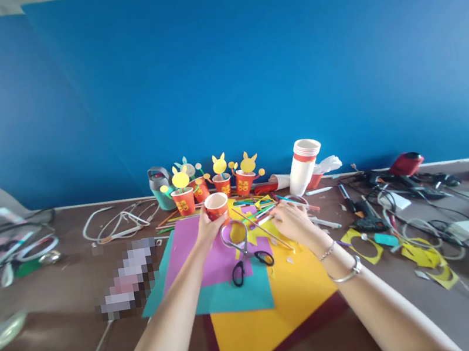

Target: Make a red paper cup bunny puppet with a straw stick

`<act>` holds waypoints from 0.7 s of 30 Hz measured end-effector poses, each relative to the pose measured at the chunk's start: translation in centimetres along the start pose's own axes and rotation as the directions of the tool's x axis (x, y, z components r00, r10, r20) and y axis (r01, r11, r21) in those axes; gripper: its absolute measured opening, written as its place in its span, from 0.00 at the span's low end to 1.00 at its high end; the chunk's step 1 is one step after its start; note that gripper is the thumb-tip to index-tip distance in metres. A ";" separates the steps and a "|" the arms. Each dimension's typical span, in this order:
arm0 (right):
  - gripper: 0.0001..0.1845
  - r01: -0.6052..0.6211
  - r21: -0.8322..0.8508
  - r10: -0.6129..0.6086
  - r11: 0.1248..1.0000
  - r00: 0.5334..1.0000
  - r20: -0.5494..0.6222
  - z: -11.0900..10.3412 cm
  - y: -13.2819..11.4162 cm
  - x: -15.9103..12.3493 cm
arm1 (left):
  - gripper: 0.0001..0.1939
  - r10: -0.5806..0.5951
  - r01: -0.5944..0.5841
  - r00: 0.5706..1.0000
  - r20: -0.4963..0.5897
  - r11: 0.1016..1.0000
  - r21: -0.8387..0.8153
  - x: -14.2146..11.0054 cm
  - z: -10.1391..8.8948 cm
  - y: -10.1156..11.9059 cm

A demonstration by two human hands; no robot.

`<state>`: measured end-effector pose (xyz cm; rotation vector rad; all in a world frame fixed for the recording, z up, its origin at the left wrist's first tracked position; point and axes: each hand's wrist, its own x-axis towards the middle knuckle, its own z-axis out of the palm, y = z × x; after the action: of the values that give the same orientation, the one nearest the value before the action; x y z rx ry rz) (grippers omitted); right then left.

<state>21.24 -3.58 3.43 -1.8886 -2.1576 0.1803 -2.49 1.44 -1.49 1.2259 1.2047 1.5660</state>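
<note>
My left hand (210, 226) is wrapped around a red paper cup (216, 207) with a white inside, held upright with its mouth facing up. My right hand (292, 219) reaches over a pile of coloured sticks (262, 211), its fingers apart and their tips partly hidden among the sticks. Scissors (245, 251) with black handles lie between my hands, blades spread, on purple paper (185, 260), teal paper (240, 296) and yellow paper (296, 284). Behind the held cup stand several red cups (184, 202) with yellow paper animal heads (219, 165) on them.
A tall stack of white cups (303, 167) leans near the blue wall panel (244, 67). On the right are a glue gun (368, 216), black cables (414, 185) and yellow paper scraps (364, 247). A teal bottle (160, 188) and a white cable (121, 223) are at the left.
</note>
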 end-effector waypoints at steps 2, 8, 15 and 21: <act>0.12 0.028 -0.084 -0.022 0.996 0.997 0.078 0.3 -0.7 -0.3 | 0.32 0.042 -0.041 0.999 -0.025 0.998 0.043 0.2 -0.1 -0.5; 0.16 0.090 -0.192 -0.062 0.977 0.987 0.147 2.2 -2.4 -1.0 | 0.31 0.152 -0.128 0.983 -0.099 0.967 0.220 0.4 -0.4 -1.3; 0.17 0.095 -0.230 -0.058 0.968 0.985 0.165 2.7 -2.1 -1.0 | 0.37 0.196 -0.161 0.974 -0.110 0.951 0.263 0.2 -0.2 -1.8; 0.17 0.094 -0.246 -0.051 0.965 0.983 0.178 2.6 -2.1 -1.0 | 0.32 0.204 -0.162 0.973 -0.109 0.937 0.308 0.1 -0.5 -1.5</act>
<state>18.59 -4.70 1.40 -1.9878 -2.4639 0.0534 -2.99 1.74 -3.02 1.4774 1.4949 1.6710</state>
